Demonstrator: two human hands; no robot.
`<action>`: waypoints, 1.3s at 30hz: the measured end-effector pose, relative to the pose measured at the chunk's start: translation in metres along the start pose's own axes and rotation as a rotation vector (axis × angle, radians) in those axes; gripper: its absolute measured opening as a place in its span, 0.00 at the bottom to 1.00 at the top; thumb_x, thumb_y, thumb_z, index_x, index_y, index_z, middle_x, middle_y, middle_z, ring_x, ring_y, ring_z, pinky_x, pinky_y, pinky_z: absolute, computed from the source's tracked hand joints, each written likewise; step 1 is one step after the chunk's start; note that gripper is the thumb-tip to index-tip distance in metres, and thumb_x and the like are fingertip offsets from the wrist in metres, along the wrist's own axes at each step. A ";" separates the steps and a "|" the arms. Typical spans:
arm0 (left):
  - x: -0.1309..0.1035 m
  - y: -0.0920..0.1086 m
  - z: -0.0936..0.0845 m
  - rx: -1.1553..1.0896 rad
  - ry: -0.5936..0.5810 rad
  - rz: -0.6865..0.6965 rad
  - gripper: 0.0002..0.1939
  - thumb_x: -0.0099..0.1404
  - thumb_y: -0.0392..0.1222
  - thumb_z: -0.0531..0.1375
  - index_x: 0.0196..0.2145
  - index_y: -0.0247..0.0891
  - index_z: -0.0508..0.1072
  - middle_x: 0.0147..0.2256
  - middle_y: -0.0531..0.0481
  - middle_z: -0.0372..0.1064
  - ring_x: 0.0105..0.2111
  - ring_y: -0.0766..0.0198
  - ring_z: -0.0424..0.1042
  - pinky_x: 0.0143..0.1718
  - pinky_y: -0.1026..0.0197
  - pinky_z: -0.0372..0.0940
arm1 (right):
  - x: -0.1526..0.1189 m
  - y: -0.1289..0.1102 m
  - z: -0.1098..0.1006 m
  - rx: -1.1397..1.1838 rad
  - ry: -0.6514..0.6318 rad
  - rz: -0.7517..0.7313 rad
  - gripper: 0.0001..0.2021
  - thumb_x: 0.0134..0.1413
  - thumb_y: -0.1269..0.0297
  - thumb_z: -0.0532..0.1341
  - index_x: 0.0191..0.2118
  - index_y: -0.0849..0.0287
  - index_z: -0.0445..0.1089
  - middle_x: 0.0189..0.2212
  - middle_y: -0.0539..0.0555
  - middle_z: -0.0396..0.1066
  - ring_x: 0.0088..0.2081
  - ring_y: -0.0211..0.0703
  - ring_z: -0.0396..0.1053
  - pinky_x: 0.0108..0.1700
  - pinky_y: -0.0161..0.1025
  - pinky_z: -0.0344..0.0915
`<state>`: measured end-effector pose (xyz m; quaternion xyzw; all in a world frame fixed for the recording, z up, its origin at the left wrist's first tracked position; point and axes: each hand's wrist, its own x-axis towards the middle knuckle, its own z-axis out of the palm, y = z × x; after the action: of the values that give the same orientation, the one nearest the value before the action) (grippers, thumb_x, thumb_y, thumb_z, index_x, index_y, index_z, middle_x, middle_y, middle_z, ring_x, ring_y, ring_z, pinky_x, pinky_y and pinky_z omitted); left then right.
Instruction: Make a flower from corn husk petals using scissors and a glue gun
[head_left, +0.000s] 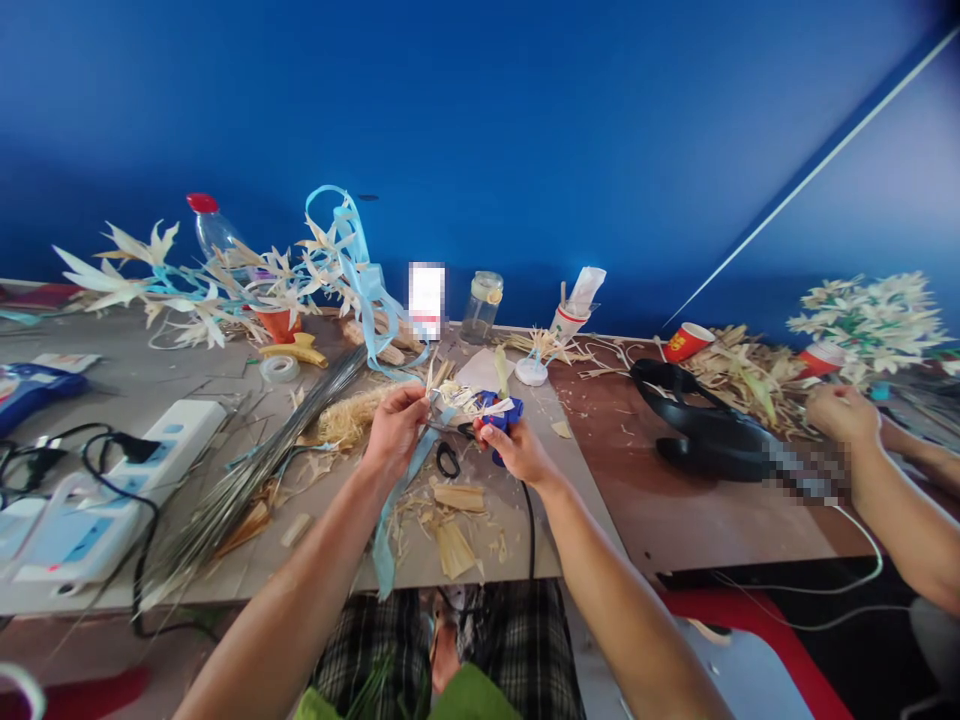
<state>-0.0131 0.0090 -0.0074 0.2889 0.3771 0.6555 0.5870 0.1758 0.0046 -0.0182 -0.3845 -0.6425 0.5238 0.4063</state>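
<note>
Near the middle of the table, my left hand (401, 425) pinches a thin pale strip (430, 376) that points upward. My right hand (517, 447) is wrapped round a blue tool (498, 410), which has a black cord (531, 525) running down over the table edge. Pale husk pieces (459, 398) lie between the two hands. Just below them are black scissor handles (448, 460) and a light blue ribbon (385, 545). Loose husk scraps (455, 547) are scattered nearer the front edge.
Left: wire bundle (259, 460), white power strip (176, 450), husk flowers (210, 320) and a red-capped bottle (214, 230). Behind my hands: a glass jar (480, 310) and cup (568, 322). Right: black stand (712, 465), red cup (688, 342), husk pile (750, 375) and another person's hand (844, 415).
</note>
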 end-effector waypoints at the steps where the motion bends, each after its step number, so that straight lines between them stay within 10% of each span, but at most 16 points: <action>1: 0.000 0.000 0.000 -0.001 0.002 -0.002 0.08 0.43 0.35 0.68 0.24 0.33 0.75 0.21 0.53 0.66 0.20 0.75 0.57 0.22 0.69 0.52 | 0.000 0.000 0.000 -0.016 -0.007 -0.010 0.21 0.49 0.43 0.58 0.33 0.59 0.66 0.25 0.51 0.62 0.27 0.38 0.60 0.32 0.37 0.59; 39: -0.003 0.004 0.003 -0.042 -0.029 -0.066 0.09 0.42 0.35 0.69 0.24 0.33 0.76 0.20 0.53 0.65 0.19 0.75 0.57 0.20 0.69 0.51 | -0.004 -0.007 -0.001 -0.113 -0.016 0.013 0.23 0.50 0.38 0.54 0.28 0.57 0.62 0.17 0.47 0.57 0.21 0.35 0.54 0.26 0.35 0.51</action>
<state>-0.0128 0.0064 -0.0026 0.2734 0.3638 0.6394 0.6197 0.1775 0.0004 -0.0113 -0.4069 -0.6715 0.4925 0.3754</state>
